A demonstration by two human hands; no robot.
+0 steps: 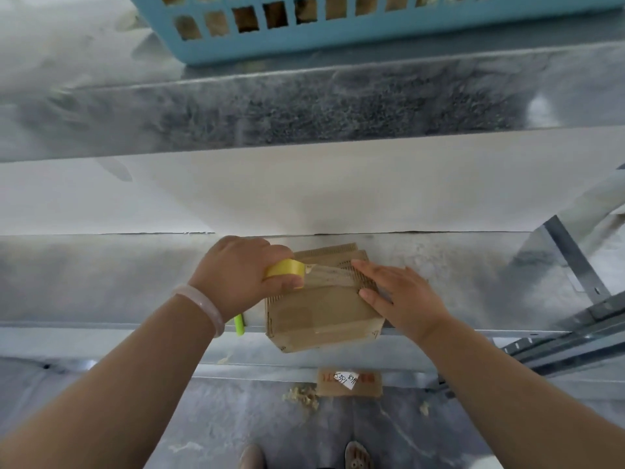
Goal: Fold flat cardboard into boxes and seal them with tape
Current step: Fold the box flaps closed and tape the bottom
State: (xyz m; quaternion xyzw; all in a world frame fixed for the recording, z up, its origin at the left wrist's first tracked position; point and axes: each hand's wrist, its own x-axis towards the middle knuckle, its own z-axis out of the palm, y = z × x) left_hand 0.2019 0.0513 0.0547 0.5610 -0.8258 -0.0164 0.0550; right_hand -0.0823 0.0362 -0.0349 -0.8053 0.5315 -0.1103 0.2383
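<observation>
A small brown cardboard box (321,313) rests on the front lip of a metal shelf, its near corner hanging over the edge. My left hand (236,272) grips a roll of tape (284,269) with a yellow core at the box's left top. A clear strip of tape (328,275) stretches from the roll across the box top. My right hand (402,299) lies flat with fingers spread, pressing the strip's end and the right side of the box. A pale bangle sits on my left wrist.
A yellow-green pen-like object (239,324) lies at the shelf edge beside the box. A blue plastic basket (338,25) stands on the upper shelf. A labelled cardboard piece (350,382) and scraps lie on the floor. Metal rails (575,326) cross at the right.
</observation>
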